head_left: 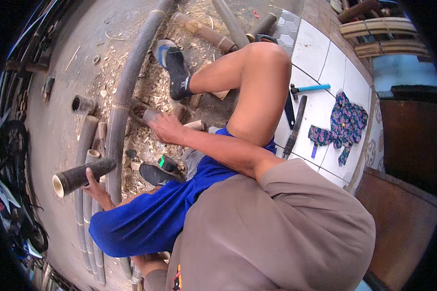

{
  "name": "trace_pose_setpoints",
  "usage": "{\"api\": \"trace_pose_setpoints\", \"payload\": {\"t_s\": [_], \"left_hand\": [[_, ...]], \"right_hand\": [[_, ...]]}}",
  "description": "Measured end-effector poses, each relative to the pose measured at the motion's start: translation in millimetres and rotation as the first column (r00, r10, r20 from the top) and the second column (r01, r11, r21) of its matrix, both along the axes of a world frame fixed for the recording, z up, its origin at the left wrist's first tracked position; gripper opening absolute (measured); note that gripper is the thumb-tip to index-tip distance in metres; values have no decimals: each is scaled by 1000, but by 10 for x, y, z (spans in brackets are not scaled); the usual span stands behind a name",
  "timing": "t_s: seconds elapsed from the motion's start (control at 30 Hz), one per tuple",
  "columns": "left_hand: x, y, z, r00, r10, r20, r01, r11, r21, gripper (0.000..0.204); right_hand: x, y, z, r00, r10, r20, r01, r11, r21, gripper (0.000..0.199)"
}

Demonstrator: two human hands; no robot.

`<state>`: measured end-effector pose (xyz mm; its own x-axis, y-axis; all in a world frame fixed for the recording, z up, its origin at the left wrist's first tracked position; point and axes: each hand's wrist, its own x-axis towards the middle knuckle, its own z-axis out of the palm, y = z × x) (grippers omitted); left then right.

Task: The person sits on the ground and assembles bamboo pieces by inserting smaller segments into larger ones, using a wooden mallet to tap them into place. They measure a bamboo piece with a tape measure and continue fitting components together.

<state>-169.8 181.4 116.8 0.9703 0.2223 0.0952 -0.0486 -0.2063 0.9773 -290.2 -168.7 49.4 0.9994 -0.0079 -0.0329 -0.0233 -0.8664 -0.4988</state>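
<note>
On the left, my left hand is closed on a short dark bamboo tube. The tube lies nearly level, its pale cut end pointing left. My right hand reaches down between my legs with its fingers curled at a small greyish piece; what exactly it grips is too unclear to name. Right beside those fingers is a hollow brown end, perhaps of another bamboo piece. A long dark bamboo pole runs between my two hands and past my feet.
Wood shavings cover the ground. More bamboo poles lie at left, with cut pieces nearby. A green-and-black tape measure sits by my foot. On white tiles lie a blue-handled hammer, a long dark tool and floral cloth.
</note>
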Motion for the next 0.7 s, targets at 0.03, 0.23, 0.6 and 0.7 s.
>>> {"api": "trace_pose_setpoints", "payload": {"t_s": [0.03,0.23,0.6,0.7], "left_hand": [[-28,49,-9,999,39,24,-39,999,9,60],[-160,-403,-69,993,74,90,-75,997,14,65],[-541,-520,-101,983,164,-86,-154,982,109,65],[-559,-490,-89,988,152,32,-150,987,-60,57]], "right_hand": [[114,-56,336,1000,26,-17,-24,994,109,46],[-867,-1705,2187,819,-424,386,423,901,91,34],[-4369,-2475,-342,64,-725,-686,984,161,-79,62],[-4588,-2368,-961,171,-911,-376,985,153,77,53]]}}
